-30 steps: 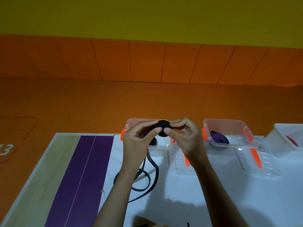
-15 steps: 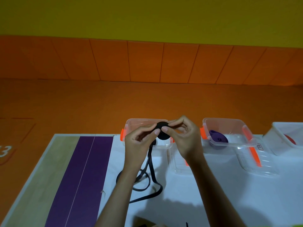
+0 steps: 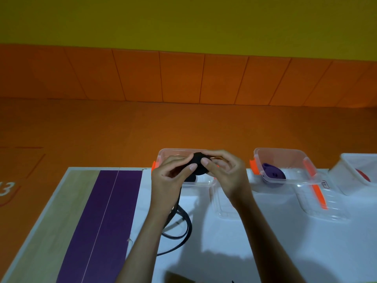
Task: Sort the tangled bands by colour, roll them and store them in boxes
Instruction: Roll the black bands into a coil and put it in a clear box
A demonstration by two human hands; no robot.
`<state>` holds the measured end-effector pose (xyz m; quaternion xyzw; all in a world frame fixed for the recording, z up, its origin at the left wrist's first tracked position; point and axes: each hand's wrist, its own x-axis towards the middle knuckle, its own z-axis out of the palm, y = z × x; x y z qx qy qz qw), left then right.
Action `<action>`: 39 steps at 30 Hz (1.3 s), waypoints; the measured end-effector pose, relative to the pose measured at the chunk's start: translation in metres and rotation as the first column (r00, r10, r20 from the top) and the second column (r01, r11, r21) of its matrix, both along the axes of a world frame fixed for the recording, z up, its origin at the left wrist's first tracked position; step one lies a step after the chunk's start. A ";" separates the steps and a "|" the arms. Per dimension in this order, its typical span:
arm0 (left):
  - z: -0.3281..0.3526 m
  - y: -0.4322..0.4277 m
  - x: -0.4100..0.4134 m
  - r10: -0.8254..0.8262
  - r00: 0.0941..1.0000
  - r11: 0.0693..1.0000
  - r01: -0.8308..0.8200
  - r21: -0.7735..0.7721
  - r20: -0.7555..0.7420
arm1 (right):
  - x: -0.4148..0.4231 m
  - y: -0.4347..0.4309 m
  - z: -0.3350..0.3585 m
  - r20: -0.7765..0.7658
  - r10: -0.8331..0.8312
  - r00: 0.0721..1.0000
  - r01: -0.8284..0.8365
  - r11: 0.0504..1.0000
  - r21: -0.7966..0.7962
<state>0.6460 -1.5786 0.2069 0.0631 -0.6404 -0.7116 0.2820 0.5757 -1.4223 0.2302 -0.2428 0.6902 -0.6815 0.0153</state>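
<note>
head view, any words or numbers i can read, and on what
"3": white number on the floor, left edge; the digit before it is cut off.
A mark on the clear lid: too small to read.

A yellow wall (image 3: pixel 183 21) stands above orange panels (image 3: pixel 183 78) and an orange floor (image 3: pixel 122 127) bearing white numerals (image 3: pixel 6 188). The white table (image 3: pixel 285 252) carries a wood-grain strip (image 3: pixel 61 221) beside a purple strip (image 3: pixel 102 221).

black rolled band (image 3: pixel 199 167) above clear plastic box (image 3: pixel 163 158) | its tail (image 3: pixel 183 227) on white table (image 3: pixel 224 242), nearer you | purple rolled band (image 3: pixel 273 174) in second clear box (image 3: pixel 285 154), to your right
</note>
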 end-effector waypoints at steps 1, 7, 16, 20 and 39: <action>0.001 -0.001 0.000 0.013 1.000 1.000 -0.013 -0.013 -0.010 | 0.000 0.001 -0.001 -0.004 0.003 1.000 -0.003 1.000 0.018; 0.003 0.003 -0.005 0.069 0.997 0.997 -0.068 0.025 -0.018 | -0.001 -0.003 0.002 -0.120 -0.092 0.989 0.092 0.996 -0.007; -0.001 0.009 -0.010 0.038 0.999 0.998 -0.037 0.050 -0.022 | -0.011 0.004 0.001 -0.205 -0.131 0.970 0.145 0.988 0.054; -0.001 0.008 -0.013 -0.008 1.000 0.998 0.008 0.055 0.011 | -0.017 0.003 0.009 -0.179 -0.091 0.980 0.098 0.995 0.036; 0.005 0.028 -0.015 -0.017 0.998 0.999 0.019 -0.033 0.066 | -0.015 0.026 0.003 -0.129 -0.159 0.979 0.159 0.987 -0.012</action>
